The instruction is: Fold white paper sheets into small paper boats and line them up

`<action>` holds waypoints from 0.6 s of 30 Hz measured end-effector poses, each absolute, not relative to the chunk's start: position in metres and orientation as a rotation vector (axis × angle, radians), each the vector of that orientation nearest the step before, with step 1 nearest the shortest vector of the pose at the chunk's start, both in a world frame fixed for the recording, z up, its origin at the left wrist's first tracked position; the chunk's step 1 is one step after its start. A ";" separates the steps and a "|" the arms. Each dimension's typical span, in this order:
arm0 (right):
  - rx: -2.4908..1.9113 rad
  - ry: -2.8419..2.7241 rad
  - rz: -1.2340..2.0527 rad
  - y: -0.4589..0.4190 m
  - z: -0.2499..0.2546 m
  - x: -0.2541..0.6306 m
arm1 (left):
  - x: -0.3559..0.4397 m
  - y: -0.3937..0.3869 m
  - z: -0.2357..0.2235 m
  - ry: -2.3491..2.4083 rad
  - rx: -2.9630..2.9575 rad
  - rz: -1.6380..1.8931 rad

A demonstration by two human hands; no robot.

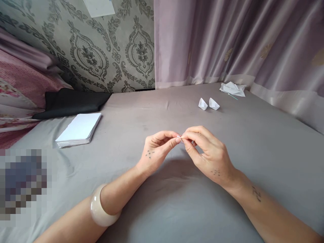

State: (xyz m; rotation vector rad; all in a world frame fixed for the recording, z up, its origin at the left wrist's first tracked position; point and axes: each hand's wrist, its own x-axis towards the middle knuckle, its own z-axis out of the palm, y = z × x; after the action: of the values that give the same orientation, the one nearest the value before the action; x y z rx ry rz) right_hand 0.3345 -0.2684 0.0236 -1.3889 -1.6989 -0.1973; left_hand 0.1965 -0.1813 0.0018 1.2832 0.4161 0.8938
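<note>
My left hand (157, 147) and my right hand (212, 156) meet above the grey sheet, their fingertips almost touching. Between thumb and index finger, each pinches a tiny piece of white paper (178, 137). Most of that paper is hidden by the fingers, so its shape does not show. Beyond my right hand, two small folded paper boats (203, 104) sit side by side on the sheet. A wide pale bangle (102, 209) is around my left forearm.
A stack of white paper (79, 127) lies at the left, near a black cloth (76, 103). At the far right are folded white papers (232, 88) and a thin green stick (233, 97). Purple curtains (202, 40) hang behind. The lower left corner is pixelated.
</note>
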 end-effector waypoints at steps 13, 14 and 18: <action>-1.481 -1.410 0.301 -0.268 0.027 0.329 | 0.197 -0.179 0.005 0.538 1.204 0.824; -1.499 -1.381 0.351 -0.268 0.027 0.329 | 0.198 -0.178 0.004 0.533 1.183 0.826; -1.557 -1.328 0.406 -0.268 0.025 0.330 | 0.198 -0.176 0.002 0.532 1.136 0.866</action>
State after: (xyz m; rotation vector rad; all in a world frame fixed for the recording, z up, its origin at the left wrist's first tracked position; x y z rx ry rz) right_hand 0.3297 -0.2675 0.0249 -1.5572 -1.3283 0.4057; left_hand 0.1980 -0.1755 0.0016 1.1363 0.5320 0.8660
